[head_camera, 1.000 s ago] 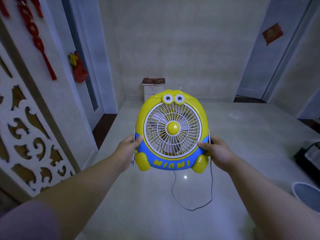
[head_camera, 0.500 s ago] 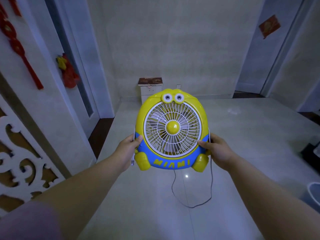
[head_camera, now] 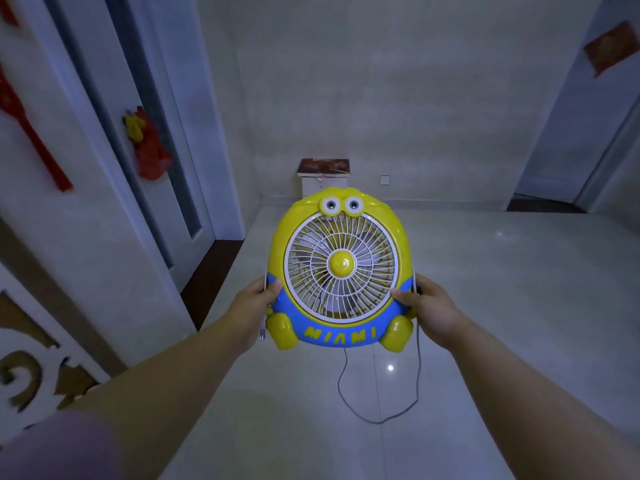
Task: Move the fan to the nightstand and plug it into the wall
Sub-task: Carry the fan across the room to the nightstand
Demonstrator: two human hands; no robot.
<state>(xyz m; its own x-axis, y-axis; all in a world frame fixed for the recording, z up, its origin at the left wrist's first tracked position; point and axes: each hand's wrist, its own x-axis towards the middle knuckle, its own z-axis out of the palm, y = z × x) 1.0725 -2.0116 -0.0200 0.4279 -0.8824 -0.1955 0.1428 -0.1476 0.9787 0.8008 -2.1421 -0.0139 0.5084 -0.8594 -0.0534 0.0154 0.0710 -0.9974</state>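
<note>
A yellow and blue cartoon fan (head_camera: pixel 341 268) with a white grille and the word MIAMI is held upright in mid-air in front of me. My left hand (head_camera: pixel 251 306) grips its left side and my right hand (head_camera: pixel 431 308) grips its right side. Its grey cord (head_camera: pixel 381 415) hangs below in a loop, and the plug end (head_camera: pixel 262 332) dangles by my left hand. A small white nightstand (head_camera: pixel 320 178) with a dark top stands against the far wall, partly hidden behind the fan. A white wall socket (head_camera: pixel 384 180) sits just right of it.
Pale tiled floor (head_camera: pixel 485 306) stretches ahead to the far wall. A door with red and yellow decorations (head_camera: pixel 147 147) is on the left. A carved white screen (head_camera: pixel 31 368) stands at the near left. Another doorway (head_camera: pixel 561 168) opens at the far right.
I have walked forward with the fan: the nightstand and far wall look nearer, and the left door and carved screen have slid back. The bin at the lower right has left view.
</note>
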